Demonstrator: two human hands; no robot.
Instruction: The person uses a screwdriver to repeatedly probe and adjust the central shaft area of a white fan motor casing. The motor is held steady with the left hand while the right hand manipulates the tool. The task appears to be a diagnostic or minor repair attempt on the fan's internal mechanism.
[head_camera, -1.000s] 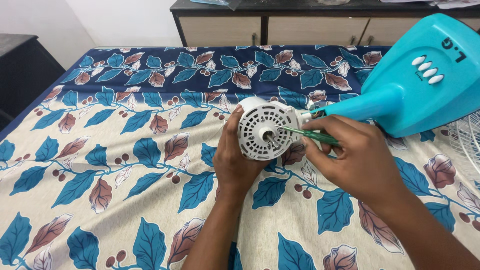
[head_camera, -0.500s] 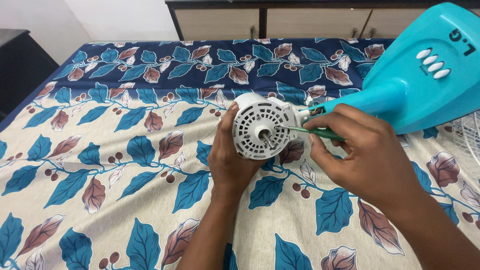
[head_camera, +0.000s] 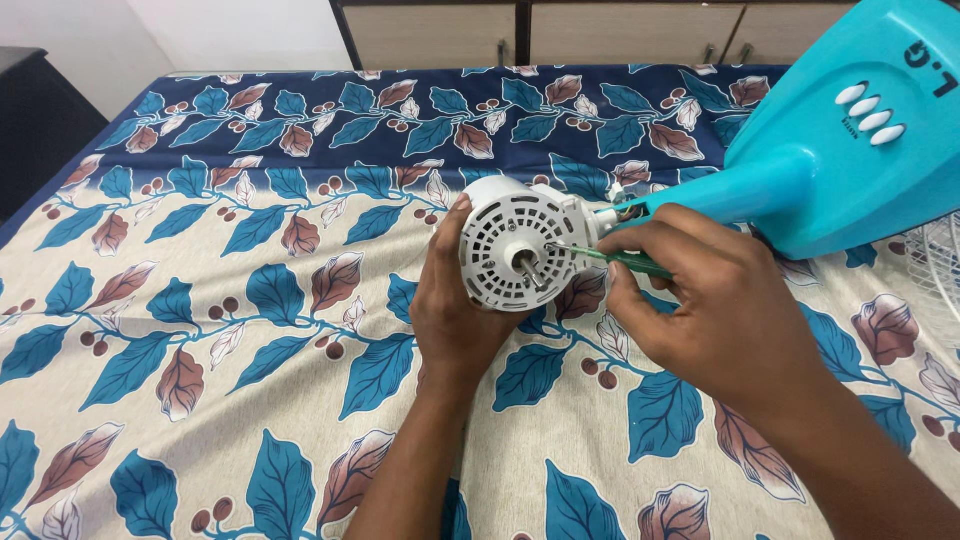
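Leaf-print bed sheet (head_camera: 250, 330) spread beneath hands; wooden cabinet (head_camera: 640, 30) beyond them; wire grille (head_camera: 940, 270) at far right.

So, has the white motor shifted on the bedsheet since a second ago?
No. The motor keeps its place beside the same brown leaf on the bedsheet, cupped by the left hand; only the camera view shifted slightly.

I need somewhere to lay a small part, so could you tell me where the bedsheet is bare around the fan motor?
The leaf-print sheet lies bare left of the left hand, up to the dark-blue band by the cabinet. It is crowded on the right: the white motor housing, the right hand with the green screwdriver, the turquoise fan base, and the wire grille.
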